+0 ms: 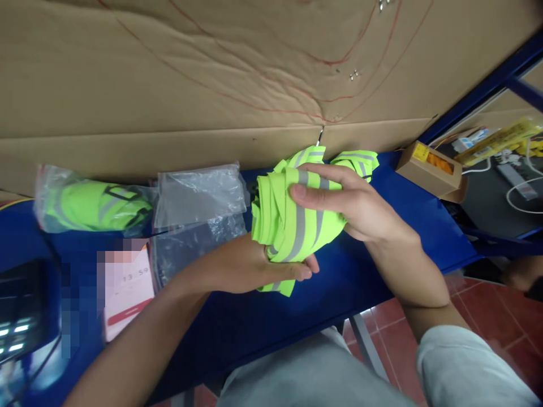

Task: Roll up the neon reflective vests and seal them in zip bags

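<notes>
A neon yellow-green reflective safety vest (278, 217) with grey stripes is folded into a thick bundle between my hands, above the blue table. My left hand (275, 268) cups it from below, thumb and a fingertip showing at its lower edge; the other fingers are hidden. From the right, my right hand (339, 195) presses over the bundle with its thumb and fingers. Just behind lies more of the same fabric, including a small bundle (360, 162). Clear plastic bags (199, 198) lie left of my hands. Farther left rests a similar bundle inside a clear bag (97, 206).
Cardboard (212, 73) covers the wall behind the blue table (339, 288). A pink and white phone-like item (127, 294) and a dark device (25, 305) lie at left. An open cardboard box (428, 172) with orange contents stands at right, near a cluttered dark shelf (487, 198).
</notes>
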{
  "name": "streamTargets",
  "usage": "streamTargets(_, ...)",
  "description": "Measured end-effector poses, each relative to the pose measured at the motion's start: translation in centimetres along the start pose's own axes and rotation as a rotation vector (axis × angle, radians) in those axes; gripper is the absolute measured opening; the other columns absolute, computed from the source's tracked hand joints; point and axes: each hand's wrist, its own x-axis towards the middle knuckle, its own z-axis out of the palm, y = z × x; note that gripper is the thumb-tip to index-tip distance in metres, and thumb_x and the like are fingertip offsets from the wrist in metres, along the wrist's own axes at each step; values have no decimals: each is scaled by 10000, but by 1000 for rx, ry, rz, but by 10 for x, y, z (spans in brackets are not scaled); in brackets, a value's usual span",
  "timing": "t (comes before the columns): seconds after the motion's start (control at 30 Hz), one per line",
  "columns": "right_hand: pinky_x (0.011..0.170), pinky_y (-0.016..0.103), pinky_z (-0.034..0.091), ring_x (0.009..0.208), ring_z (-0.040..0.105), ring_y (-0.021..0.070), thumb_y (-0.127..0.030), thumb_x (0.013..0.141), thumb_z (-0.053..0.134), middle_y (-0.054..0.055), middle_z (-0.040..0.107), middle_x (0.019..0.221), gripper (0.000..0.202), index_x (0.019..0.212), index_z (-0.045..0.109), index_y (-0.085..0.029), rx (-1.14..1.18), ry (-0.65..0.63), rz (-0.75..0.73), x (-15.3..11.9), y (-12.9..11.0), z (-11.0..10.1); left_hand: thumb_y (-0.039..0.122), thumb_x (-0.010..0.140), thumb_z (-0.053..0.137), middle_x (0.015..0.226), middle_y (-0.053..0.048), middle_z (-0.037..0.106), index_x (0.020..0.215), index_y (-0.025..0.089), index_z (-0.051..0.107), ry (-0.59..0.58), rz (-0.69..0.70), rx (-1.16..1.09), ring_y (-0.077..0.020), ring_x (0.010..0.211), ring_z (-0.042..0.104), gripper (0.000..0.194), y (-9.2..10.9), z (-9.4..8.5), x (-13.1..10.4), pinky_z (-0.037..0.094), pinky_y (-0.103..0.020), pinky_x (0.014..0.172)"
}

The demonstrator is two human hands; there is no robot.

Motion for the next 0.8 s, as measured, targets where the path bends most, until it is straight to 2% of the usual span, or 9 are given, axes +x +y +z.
streamTargets(0.17, 664, 267, 527, 776, 673, 159, -514, 888, 741, 2, 717, 894, 300, 1003, 698, -240, 39, -143, 87, 21, 14, 1, 470, 977, 649, 1098, -39, 810, 1081, 233, 756, 58, 126, 88, -209, 1008, 758, 280, -8, 3, 3, 584, -303, 879)
streamTargets(0.3, 722, 242, 503, 813, 637, 119, -437, 980, 659, 22, 702, 1009, 274, 1111, 658, -197, -323, -30, -215, 29, 19, 1, 465, 947, 700, 1026, -41, 819, 1026, 215, 763, 178, 69, 7, -219, 972, 768, 269, -12, 0, 4, 601, -314, 860)
streamTargets(0.37, 852, 279, 516, 969, 673, 160, -481, 1038, 559, 67, 725, 1121, 355, 1155, 683, -169, -528, -104, -307, 28, 17, 1, 420, 914, 749, 988, -31, 817, 987, 205, 768, 233, 43, -88, -208, 923, 773, 227, -13, -5, 5, 614, -293, 804)
streamTargets(0.47, 902, 341, 516, 1073, 691, 253, -647, 893, 707, 112, 734, 1198, 640, 1288, 659, -145, -765, -205, -278, 26, 17, 4, 320, 827, 837, 899, -15, 804, 906, 193, 783, 238, 40, -230, -189, 845, 764, 159, -16, -8, 9, 617, -266, 735)
streamTargets(0.53, 825, 314, 513, 956, 709, 232, -630, 829, 787, 93, 751, 1106, 659, 1247, 673, -132, -804, -160, -262, 27, 20, 6, 270, 757, 889, 879, -14, 800, 910, 195, 797, 242, 1, -381, -186, 824, 759, 194, -17, -6, 14, 617, -262, 721)
streamTargets(0.6, 767, 274, 493, 843, 698, 173, -581, 894, 746, 58, 752, 1020, 522, 1155, 699, -132, -775, -61, -298, 28, 22, 8, 263, 696, 928, 908, -27, 804, 971, 200, 805, 262, -62, -595, -189, 811, 757, 307, -17, 0, 19, 619, -270, 714)
streamTargets(0.67, 787, 258, 486, 867, 690, 154, -579, 914, 725, 51, 748, 1040, 495, 1129, 699, -135, -750, 35, -365, 28, 20, 7, 282, 649, 951, 910, -47, 798, 967, 186, 798, 272, -119, -753, -195, 802, 752, 366, -16, 7, 22, 614, -275, 706)
streamTargets(0.73, 806, 247, 486, 924, 677, 151, -569, 893, 755, 39, 736, 1053, 501, 1140, 685, -138, -691, 93, -386, 26, 13, 6, 309, 659, 942, 873, -53, 780, 902, 168, 777, 245, -156, -730, -192, 803, 736, 326, -14, 13, 24, 599, -269, 709)
streamTargets(0.8, 745, 234, 484, 865, 650, 132, -544, 860, 797, 0, 709, 954, 484, 1107, 678, -145, -557, 92, -320, 23, 4, 3, 339, 730, 895, 824, -33, 751, 851, 171, 745, 249, -134, -549, -172, 784, 711, 255, -14, 15, 23, 580, -257, 707)
